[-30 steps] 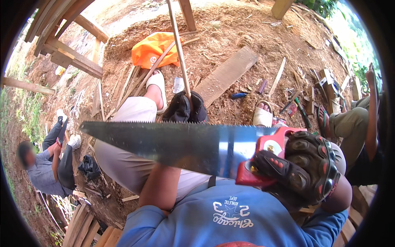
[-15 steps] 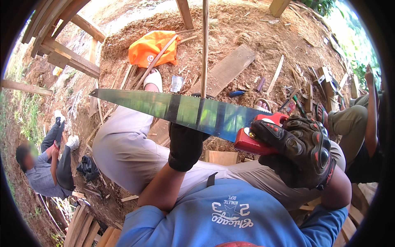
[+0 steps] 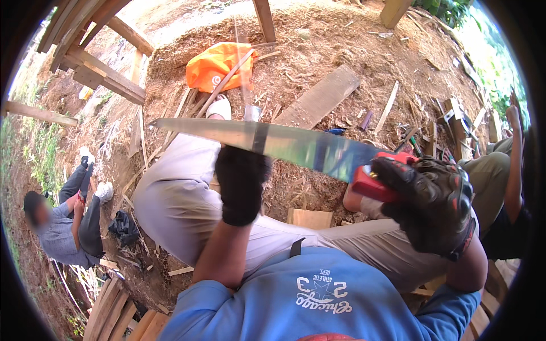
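My right hand (image 3: 426, 204), in a black glove, grips the red handle (image 3: 369, 184) of a hand saw. Its long steel blade (image 3: 284, 145) points left across my lap, with the tip slightly raised. My left hand (image 3: 242, 182), also gloved in black, is closed just beneath the blade, above my left thigh in light trousers. A thin pale rod (image 3: 243, 74), blurred by motion, rises from this fist behind the blade.
An orange bag (image 3: 219, 65) and a flat plank (image 3: 318, 99) lie on the sawdust-strewn dirt ahead. A small wooden block (image 3: 310, 219) sits between my legs. A person (image 3: 62, 227) crouches at the lower left and another person's arm (image 3: 512, 165) is at the right. Timber framing (image 3: 96, 68) stands at the upper left.
The saw has lifted and its tip has tilted upward. My left hand has drawn back from near my feet to under the blade, bringing the rod with it.
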A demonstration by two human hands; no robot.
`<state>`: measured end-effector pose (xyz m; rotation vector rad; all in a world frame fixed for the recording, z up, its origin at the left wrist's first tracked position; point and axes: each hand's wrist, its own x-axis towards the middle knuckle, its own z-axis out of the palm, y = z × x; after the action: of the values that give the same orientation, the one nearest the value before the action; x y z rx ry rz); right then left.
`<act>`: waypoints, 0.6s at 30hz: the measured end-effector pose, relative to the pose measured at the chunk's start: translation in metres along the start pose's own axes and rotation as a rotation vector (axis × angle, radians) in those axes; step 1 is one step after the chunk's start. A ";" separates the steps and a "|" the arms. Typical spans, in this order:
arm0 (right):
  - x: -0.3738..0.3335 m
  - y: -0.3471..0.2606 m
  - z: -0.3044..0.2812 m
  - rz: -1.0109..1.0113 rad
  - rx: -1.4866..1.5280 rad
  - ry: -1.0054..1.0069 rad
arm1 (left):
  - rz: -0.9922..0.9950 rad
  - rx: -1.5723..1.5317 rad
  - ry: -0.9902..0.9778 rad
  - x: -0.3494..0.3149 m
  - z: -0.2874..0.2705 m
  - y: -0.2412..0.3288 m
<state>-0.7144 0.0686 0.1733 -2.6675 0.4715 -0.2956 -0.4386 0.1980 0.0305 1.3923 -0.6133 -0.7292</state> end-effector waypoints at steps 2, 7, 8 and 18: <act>-0.011 0.011 0.005 0.035 0.030 0.074 | -0.169 -0.092 0.026 0.016 -0.009 0.017; -0.007 0.008 0.000 -0.059 0.062 0.026 | 0.118 0.117 -0.083 0.014 -0.013 0.007; -0.004 0.002 -0.001 -0.099 0.074 -0.006 | 0.070 -0.192 -0.171 0.015 -0.019 -0.024; 0.002 0.004 0.022 -0.062 0.152 0.073 | 0.613 0.752 -0.248 -0.013 0.008 -0.010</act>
<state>-0.7075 0.0727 0.1523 -2.5325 0.3736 -0.4314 -0.4540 0.2021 0.0222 1.6579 -1.5384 -0.1582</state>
